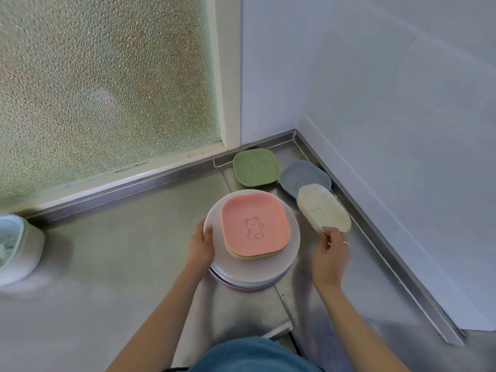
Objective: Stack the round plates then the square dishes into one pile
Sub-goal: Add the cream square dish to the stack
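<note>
Head view shows the left hand (201, 244) gripping the left rim of the round plates (252, 272) stacked on the steel counter (120, 264), with a pink square dish (255, 224) on top over a yellow one. Right hand (330, 257) pinches the near edge of the cream dish (322, 208), tilted; the green dish (255, 167) and blue dish (303, 177) sit behind by the corner.

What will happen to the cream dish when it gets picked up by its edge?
The cream dish probably stays stiff: it keeps its shape though the right hand pinches only its near edge. It looks thin, so likely light. Its smooth surface might slip from the fingers.
</note>
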Demonstrator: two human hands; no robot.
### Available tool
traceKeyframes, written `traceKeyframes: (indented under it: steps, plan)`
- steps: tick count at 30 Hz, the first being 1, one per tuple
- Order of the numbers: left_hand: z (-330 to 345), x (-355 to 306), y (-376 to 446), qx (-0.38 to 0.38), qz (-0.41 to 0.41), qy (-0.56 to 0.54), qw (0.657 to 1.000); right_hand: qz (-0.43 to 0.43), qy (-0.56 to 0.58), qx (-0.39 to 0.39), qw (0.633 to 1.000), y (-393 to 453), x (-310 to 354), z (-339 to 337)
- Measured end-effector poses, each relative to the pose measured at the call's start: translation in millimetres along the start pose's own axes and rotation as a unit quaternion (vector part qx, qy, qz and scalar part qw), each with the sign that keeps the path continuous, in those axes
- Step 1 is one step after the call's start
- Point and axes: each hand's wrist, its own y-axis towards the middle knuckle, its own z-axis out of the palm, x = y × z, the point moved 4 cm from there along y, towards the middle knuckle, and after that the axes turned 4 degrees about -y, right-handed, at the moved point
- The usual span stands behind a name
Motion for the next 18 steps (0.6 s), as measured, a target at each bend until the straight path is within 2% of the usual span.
traceKeyframes:
  steps: [4, 8, 10, 13, 16, 18]
  plan:
    - [-1.0, -0.1, 0.4, 0.007, -0.003, 0.010, 1.000, -0.156, 0.073, 0.011, 0.985, -15.3, 34.3, 2.1]
    - [-2.5, -4.2, -0.6, 0.015, -0.004, 0.020, 1.000, -0.274, 0.076, 0.095, 0.954, -31.0, 62.7, 6.6]
    - [-4.8, -13.0, -3.3, -0.001, 0.004, 0.013, 1.000, -0.297, 0.050, 0.117, 0.946, -36.6, 65.0, 7.5]
    - [-5.1, -31.0, -9.0, -0.022, 0.000, -0.040, 0.999, -0.305, 0.008, 0.112, 0.946, -40.4, 63.3, 8.4]
    - [4.8, -49.6, -10.8, 0.009, 0.031, -0.073, 0.997, -0.293, -0.015, 0.093, 0.952, -40.7, 60.7, 9.0]
    - [11.7, -56.5, -10.7, 0.027, 0.053, -0.050, 0.997, -0.283, -0.019, 0.092, 0.954, -38.6, 60.8, 10.5]
